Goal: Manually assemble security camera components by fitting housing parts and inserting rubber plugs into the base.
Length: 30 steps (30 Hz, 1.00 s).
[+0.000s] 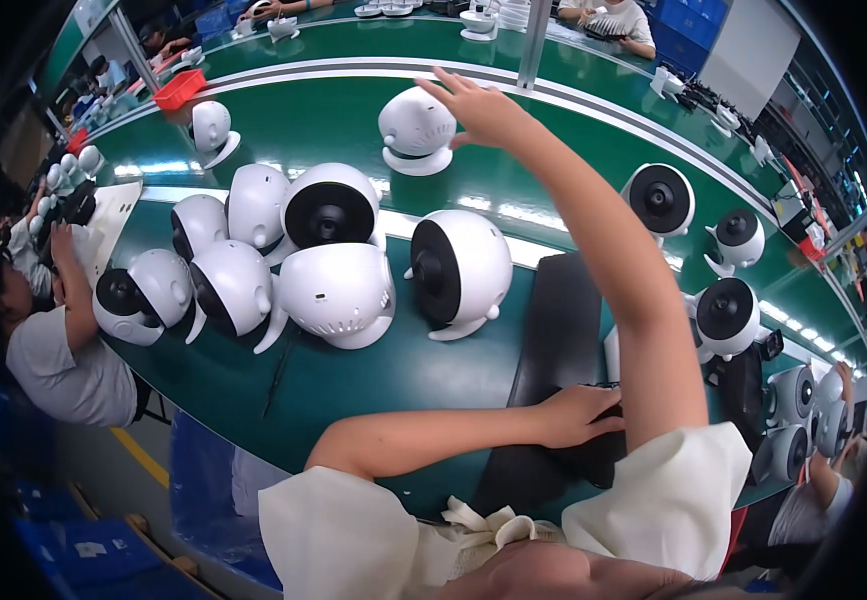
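Head view. Right hand (479, 108): fingers spread, gripping nothing, beside a glossy white spherical plastic camera (417, 118), upright on the smooth green belt (304, 120), its broad foot presumably steadying it. Left hand (572, 415): fingers bent at a soft-looking black object (594, 460); the right forearm (599, 230) obscures them, so whether they grip cannot be told. Clustered white-and-black spherical cameras (339, 290) stand leftward, perhaps for reach.

1. Seven white round-bodied cameras (461, 272) grouped left of the black mat;
2. two more beyond them, on the green belt (299, 125);
3. three right of the raised forearm; others farther right overlap too much to count;
4. one black mat (560, 305);
5. two bare hands, left (576, 416) and right (481, 112).
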Each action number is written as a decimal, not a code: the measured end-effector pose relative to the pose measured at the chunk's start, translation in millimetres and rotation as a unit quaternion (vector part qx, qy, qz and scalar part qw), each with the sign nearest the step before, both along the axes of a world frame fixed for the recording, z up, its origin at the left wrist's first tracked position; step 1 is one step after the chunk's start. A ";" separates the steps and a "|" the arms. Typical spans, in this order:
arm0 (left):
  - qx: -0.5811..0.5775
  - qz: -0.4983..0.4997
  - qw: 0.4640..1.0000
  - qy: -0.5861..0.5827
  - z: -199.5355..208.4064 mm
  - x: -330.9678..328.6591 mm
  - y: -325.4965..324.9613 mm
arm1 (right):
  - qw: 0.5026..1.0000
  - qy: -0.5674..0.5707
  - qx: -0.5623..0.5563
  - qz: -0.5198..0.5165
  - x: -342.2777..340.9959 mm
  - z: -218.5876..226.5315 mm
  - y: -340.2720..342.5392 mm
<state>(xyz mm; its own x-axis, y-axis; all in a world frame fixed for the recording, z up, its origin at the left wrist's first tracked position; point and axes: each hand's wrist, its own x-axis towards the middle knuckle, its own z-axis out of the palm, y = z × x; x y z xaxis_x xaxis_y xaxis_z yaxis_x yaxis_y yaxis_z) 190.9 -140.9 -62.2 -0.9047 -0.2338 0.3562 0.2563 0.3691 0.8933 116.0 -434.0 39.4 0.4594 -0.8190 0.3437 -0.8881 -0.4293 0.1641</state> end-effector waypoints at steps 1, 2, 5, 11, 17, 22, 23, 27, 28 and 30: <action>-0.016 -0.004 1.000 -0.012 -1.9 3.0 -3.3 | 1.000 0.024 -0.005 -0.006 14.6 -2.8 -7.9; -0.032 -0.009 0.999 -0.023 -4.5 4.2 -4.9 | 0.999 0.048 -0.011 -0.012 28.3 -4.5 -13.4; -0.016 0.016 0.999 0.034 -17.6 -3.0 -4.0 | 0.987 0.145 0.019 -0.063 47.9 -23.4 -23.2; -0.011 -0.004 1.000 -0.020 -2.0 6.4 -12.9 | 0.987 0.098 -0.094 -0.086 22.9 -35.8 -16.6; -0.013 0.007 1.000 -0.022 -3.6 3.8 -7.2 | 0.968 -0.195 -0.141 -0.066 -49.3 -14.1 30.8; -0.019 0.036 0.999 0.024 -10.9 4.4 -7.3 | 0.865 -0.498 0.063 -0.010 -76.3 38.2 108.1; -0.011 0.026 1.000 0.012 -7.4 6.0 -8.4 | 0.841 -0.533 0.089 -0.007 -80.6 46.2 131.1; 0.007 0.003 1.000 0.018 -6.0 1.5 -8.9 | 0.775 -0.615 0.138 0.042 -93.8 52.1 228.6; 0.012 0.002 1.000 0.009 -5.6 1.6 -8.2 | 0.777 -0.609 0.157 0.023 -97.2 50.2 252.5; 0.059 -0.023 0.998 -0.012 3.6 7.6 -11.3 | 0.783 -0.607 0.137 -0.003 -99.0 36.2 288.3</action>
